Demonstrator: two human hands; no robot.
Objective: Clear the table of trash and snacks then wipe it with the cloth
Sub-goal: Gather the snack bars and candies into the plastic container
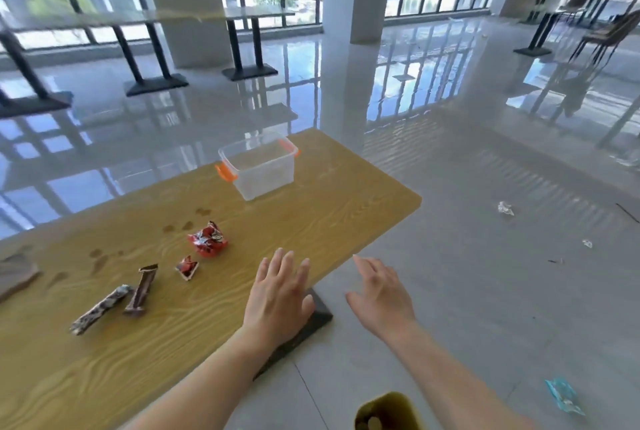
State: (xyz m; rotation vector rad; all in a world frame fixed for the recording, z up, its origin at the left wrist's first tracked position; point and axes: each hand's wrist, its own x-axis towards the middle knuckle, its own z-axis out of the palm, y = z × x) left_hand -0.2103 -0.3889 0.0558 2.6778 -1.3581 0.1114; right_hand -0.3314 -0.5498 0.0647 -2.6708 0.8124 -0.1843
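On the wooden table point(329, 221) lie a crumpled red wrapper point(207, 241), a small torn red packet point(187, 267), a dark brown snack bar point(142, 289) and a speckled snack bar point(100, 310). A grey cloth point(15, 273) lies at the table's left edge, partly cut off. A clear plastic box with orange clips point(259, 166) stands at the far end, with nothing seen inside. My left hand point(280, 294) hovers flat over the table's near edge, fingers straight. My right hand point(381, 291) hangs beside the table over the floor, fingers relaxed. Neither holds anything.
Brown stains point(183, 223) mark the tabletop near the wrappers. The table's dark base point(311, 322) shows below my left hand. On the floor lie clear wrappers point(505, 208), a blue packet point(564, 396) and an olive bin point(388, 412) by my feet. Other tables and chairs stand far off.
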